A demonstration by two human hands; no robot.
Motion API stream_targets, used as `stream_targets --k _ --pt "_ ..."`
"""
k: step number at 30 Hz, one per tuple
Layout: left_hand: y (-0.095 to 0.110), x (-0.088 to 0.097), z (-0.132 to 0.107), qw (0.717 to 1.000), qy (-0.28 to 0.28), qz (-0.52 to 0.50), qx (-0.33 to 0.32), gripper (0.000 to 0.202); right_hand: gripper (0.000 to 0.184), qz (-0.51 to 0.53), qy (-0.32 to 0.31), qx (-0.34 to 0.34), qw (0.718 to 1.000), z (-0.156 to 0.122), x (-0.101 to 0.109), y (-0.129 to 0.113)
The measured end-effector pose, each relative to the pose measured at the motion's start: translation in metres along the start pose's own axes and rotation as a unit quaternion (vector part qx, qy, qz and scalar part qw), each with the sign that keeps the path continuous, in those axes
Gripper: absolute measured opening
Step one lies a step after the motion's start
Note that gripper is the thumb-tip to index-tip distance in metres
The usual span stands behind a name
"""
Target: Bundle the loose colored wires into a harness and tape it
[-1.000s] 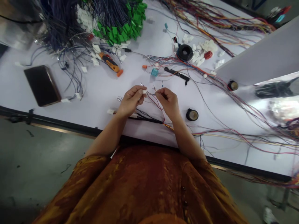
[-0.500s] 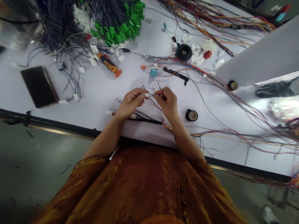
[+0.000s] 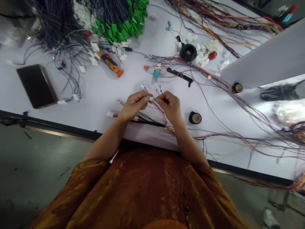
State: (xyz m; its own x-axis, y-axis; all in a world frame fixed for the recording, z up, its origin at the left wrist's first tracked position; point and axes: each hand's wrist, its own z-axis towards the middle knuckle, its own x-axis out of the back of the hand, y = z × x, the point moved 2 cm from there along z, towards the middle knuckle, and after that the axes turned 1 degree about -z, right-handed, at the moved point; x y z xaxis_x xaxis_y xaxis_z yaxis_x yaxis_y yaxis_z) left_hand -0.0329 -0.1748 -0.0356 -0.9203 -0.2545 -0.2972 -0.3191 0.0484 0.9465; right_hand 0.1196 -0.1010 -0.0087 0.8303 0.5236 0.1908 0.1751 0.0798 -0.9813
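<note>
Between finger and thumb, my left hand (image 3: 135, 104) pinches a small white connector (image 3: 150, 99). My right hand (image 3: 170, 105) is closed on thin wires (image 3: 154, 99) that meet the connector's right end; how far they sit inside it cannot be made out. Loose wire ends with metal terminals (image 3: 143, 86) stick up just behind the hands, and another wire with a blue part (image 3: 161, 91) stands behind the right fingers. Below the hands lies a black-sleeved wire bundle (image 3: 152, 122), with a white connector (image 3: 110, 114) at its left end.
A tape roll (image 3: 195, 118) stands right of my hands. Behind are an orange-black cutter (image 3: 109, 62), a black tool (image 3: 179, 75), a blue connector (image 3: 156, 73) and black tape (image 3: 188, 52). A phone (image 3: 37, 86) lies left; green connectors (image 3: 121, 31) pile at the back. Long wires (image 3: 228, 86) cross the right side.
The fingers of my right hand have come slightly closer to the white connector, leaving less wire showing between the hands. The view has shifted a little; both grips stay the same.
</note>
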Motion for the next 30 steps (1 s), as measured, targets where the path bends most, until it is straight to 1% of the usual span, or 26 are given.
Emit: stream_targets --k 3,5,11,15,18,20,23,24,25,26,27,28,29,30 --pt "0.002 0.000 -0.002 0.999 -0.003 0.036 -0.001 0.023 0.019 0.028 -0.038 -0.057 0.997 0.001 -0.001 0.000" --pt "0.001 0.000 -0.003 0.999 0.003 0.040 -0.003 0.024 0.019 0.041 -0.060 -0.072 0.995 0.002 0.000 0.001" --pt "-0.005 -0.003 -0.003 1.000 -0.003 0.026 0.010 0.022 0.020 0.045 -0.044 -0.032 0.998 0.002 0.001 0.010" --pt "-0.006 -0.003 -0.003 1.000 -0.002 0.006 0.006 0.023 0.019 0.074 -0.064 -0.047 0.994 0.000 -0.001 0.013" --pt "-0.006 -0.004 -0.003 1.000 -0.005 -0.010 0.003 0.021 0.019 0.094 -0.058 -0.049 0.993 -0.002 0.001 0.018" --pt "-0.006 -0.006 -0.003 1.000 -0.011 -0.005 0.005 0.021 0.021 0.091 -0.054 -0.041 0.993 -0.002 0.002 0.023" --pt "-0.006 -0.008 -0.003 1.000 -0.018 0.001 0.012 0.020 0.023 0.066 -0.069 -0.032 0.995 -0.002 0.002 0.029" --pt "-0.007 -0.009 -0.003 1.000 -0.014 -0.002 0.015 0.019 0.024 0.045 -0.059 -0.019 0.997 -0.002 0.002 0.028" --pt "-0.007 -0.008 -0.002 1.000 -0.007 -0.009 0.019 0.018 0.024 0.016 -0.032 0.007 0.999 -0.003 0.003 0.026" --pt "-0.007 -0.008 -0.002 1.000 0.004 -0.018 0.025 0.017 0.024 -0.021 0.010 0.046 0.999 -0.003 0.004 0.022" --pt "-0.008 -0.006 -0.001 0.999 0.020 -0.032 0.032 0.016 0.024 -0.062 0.054 0.091 0.992 -0.005 0.004 0.018" --pt "-0.008 -0.005 0.000 0.997 0.039 -0.049 0.041 0.014 0.025 -0.105 0.083 0.134 0.982 -0.007 0.003 0.013" --pt "-0.009 -0.003 0.000 0.995 0.057 -0.068 0.051 0.013 0.026 -0.146 0.086 0.168 0.971 -0.010 0.001 0.010" --pt "-0.009 -0.001 0.001 0.992 0.070 -0.085 0.064 0.012 0.026 -0.185 0.060 0.188 0.963 -0.012 -0.003 0.009"
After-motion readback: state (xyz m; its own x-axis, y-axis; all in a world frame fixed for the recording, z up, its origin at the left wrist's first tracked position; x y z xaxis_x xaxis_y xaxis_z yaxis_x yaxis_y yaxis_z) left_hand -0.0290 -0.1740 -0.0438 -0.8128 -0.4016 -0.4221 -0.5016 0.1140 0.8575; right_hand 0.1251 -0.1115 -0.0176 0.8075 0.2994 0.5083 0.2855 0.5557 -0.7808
